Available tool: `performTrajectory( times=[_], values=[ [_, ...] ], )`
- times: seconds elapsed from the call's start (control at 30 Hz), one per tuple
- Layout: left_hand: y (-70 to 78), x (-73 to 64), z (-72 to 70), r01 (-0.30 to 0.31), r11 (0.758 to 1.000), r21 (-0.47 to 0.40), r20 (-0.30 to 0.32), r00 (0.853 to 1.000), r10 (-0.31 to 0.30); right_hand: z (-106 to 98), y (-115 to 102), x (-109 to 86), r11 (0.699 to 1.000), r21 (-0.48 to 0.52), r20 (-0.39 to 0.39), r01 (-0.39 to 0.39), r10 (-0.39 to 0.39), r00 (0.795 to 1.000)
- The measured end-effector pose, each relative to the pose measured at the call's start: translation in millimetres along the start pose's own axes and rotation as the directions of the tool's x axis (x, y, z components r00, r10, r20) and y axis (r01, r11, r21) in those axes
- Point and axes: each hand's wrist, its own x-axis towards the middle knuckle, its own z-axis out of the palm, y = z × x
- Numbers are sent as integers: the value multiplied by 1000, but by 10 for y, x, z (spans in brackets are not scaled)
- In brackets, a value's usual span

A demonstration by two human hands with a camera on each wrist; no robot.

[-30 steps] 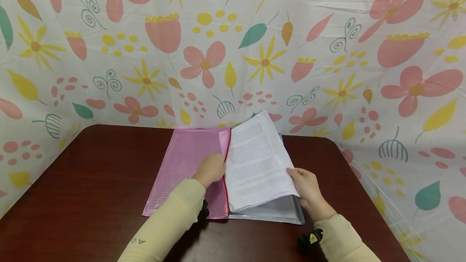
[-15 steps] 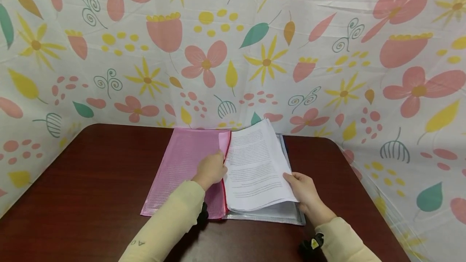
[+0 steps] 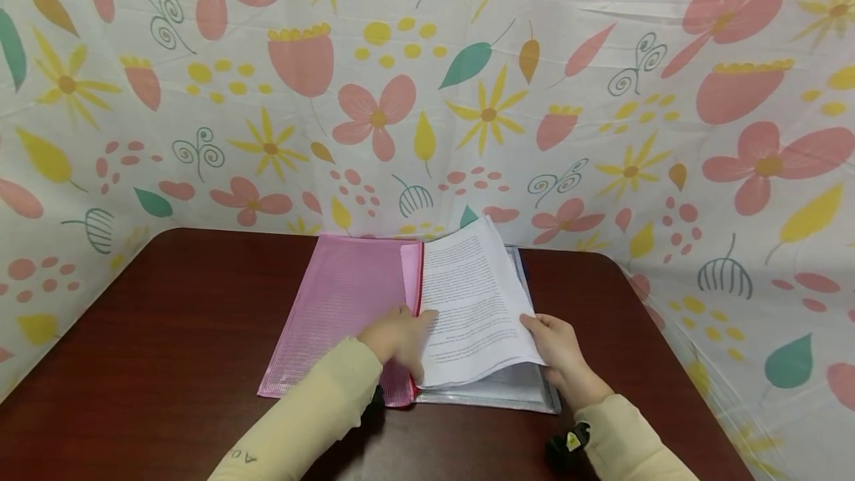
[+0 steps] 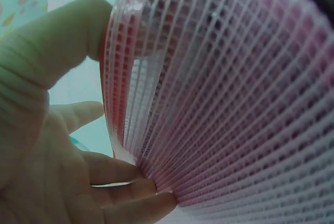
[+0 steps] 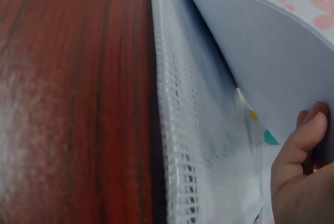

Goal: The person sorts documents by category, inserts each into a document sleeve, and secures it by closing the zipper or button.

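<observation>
A pink mesh zip document pouch (image 3: 334,303) lies on the table, its red zip edge (image 3: 419,280) facing right. Against that edge lies a stack of printed papers (image 3: 467,295), its right side lifted and bowed. My right hand (image 3: 561,351) pinches the stack's right edge between thumb and fingers; the right wrist view shows the lifted sheets (image 5: 261,41) from beneath. My left hand (image 3: 397,336) is at the zip edge with fingers spread, slightly blurred. In the left wrist view, its thumb and fingertips (image 4: 167,200) touch the pouch's mesh (image 4: 209,104) around the bulging opening.
Under the papers lies a clear grey mesh pouch (image 3: 487,396), its ribbed border (image 5: 169,104) along the near side. The dark wooden table (image 3: 167,340) extends on both sides. A flower-printed cloth (image 3: 427,95) hangs behind it. Both wrists carry black straps (image 3: 568,447).
My left hand has loosened from its curled grip on the zip edge, spreading its fingers and shifting slightly nearer. The papers moved a little left and down; my right hand still holds them.
</observation>
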Motion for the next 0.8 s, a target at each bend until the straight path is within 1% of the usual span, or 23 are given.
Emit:
performTrajectory(
  times=[0.07,0.17,0.2,0.27,0.3,0.33,0.4,0.43,0.5,0.57,0.63,0.67,0.73,0.8],
  values=[
    [25,-33,7,9,1000,-13,6,1000,-8,13,4,5,999,39,7,-9,8,1000],
    [28,-51,17,-11,1000,-19,-3,1000,11,27,14,13,998,67,20,-22,21,1000],
    [16,-46,19,-23,999,-26,-8,1000,23,28,19,14,998,63,22,-25,24,999],
    [-29,-31,23,-51,996,-73,-27,998,50,21,25,8,999,35,28,-23,22,999],
    [-58,-25,22,-68,991,-116,-40,997,64,13,26,2,1000,10,33,-19,19,999],
    [-91,-18,21,-88,982,-166,-59,995,79,2,25,-6,1000,-14,41,-13,14,999],
    [-157,-11,12,-118,956,-267,-99,991,94,-26,23,-22,998,-57,64,1,2,998],
    [-189,-9,9,-132,940,-313,-120,988,99,-44,20,-30,997,-78,86,11,-4,996],
    [-246,-12,10,-153,914,-376,-155,983,101,-84,10,-48,990,-133,143,44,-25,989],
    [-285,-16,11,-163,905,-394,-179,979,98,-126,-2,-56,980,-186,201,74,-36,979],
    [-306,-22,14,-163,907,-387,-189,977,95,-166,-17,-64,966,-235,246,110,-51,968],
    [-308,-26,12,-160,910,-382,-186,978,93,-181,-23,-70,960,-252,256,126,-59,965],
    [-303,-31,2,-153,917,-369,-177,980,93,-191,-34,-88,961,-242,255,131,-67,965],
    [-293,-39,-12,-149,924,-352,-166,982,95,-181,-39,-115,979,-172,231,109,-67,971]
  ],
)
